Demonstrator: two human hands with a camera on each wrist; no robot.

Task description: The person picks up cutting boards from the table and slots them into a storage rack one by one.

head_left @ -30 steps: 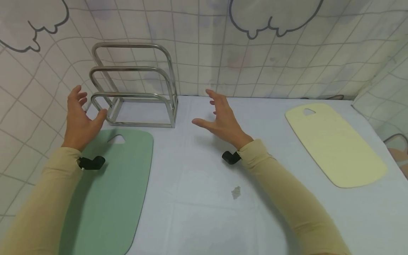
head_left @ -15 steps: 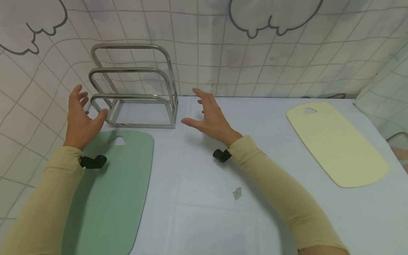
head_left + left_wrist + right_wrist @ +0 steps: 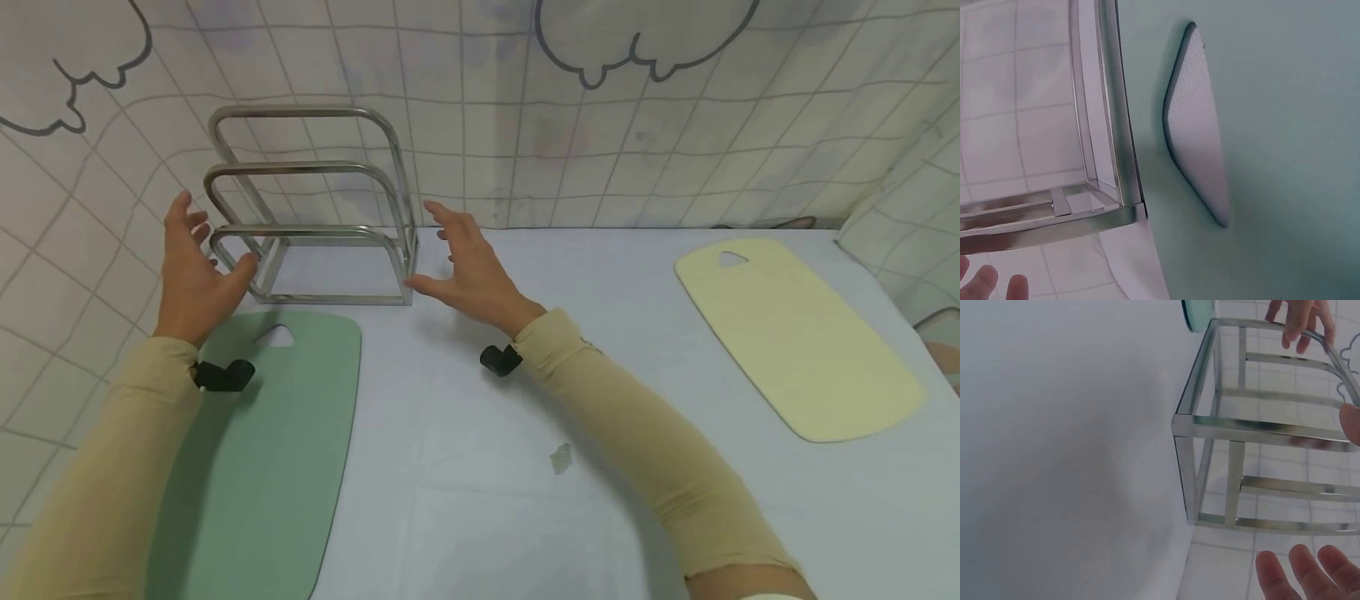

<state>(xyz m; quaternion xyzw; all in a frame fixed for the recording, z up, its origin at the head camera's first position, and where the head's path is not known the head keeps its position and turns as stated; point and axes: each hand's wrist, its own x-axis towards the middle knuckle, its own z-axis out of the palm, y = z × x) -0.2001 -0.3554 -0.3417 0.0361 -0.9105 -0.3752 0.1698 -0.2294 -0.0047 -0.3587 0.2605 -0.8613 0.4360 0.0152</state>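
A shiny metal rack with three upright loops (image 3: 315,230) stands at the back left of the white table. On its left side is my left hand (image 3: 198,283), thumb and fingers spread apart, holding nothing. My right hand (image 3: 476,275) is at the rack's right side with fingers extended; its thumb tip is close to the frame, and I cannot tell whether it touches. A green cutting board (image 3: 273,450) lies flat in front of the rack, partly under the left forearm. In the left wrist view the rack's base (image 3: 1124,125) lies against the board's handle-hole end.
A pale yellow cutting board (image 3: 802,342) lies flat at the right of the table. Behind the table hangs a white gridded cloth (image 3: 570,158) with cloud outlines. A small grey mark (image 3: 561,458) shows on the tabletop. Part of another person (image 3: 943,358) appears at the right edge.
My right hand has moved left across the table to the rack's right side. The left hand has stayed almost in place, shifting slightly right. The rack and both boards have not moved.
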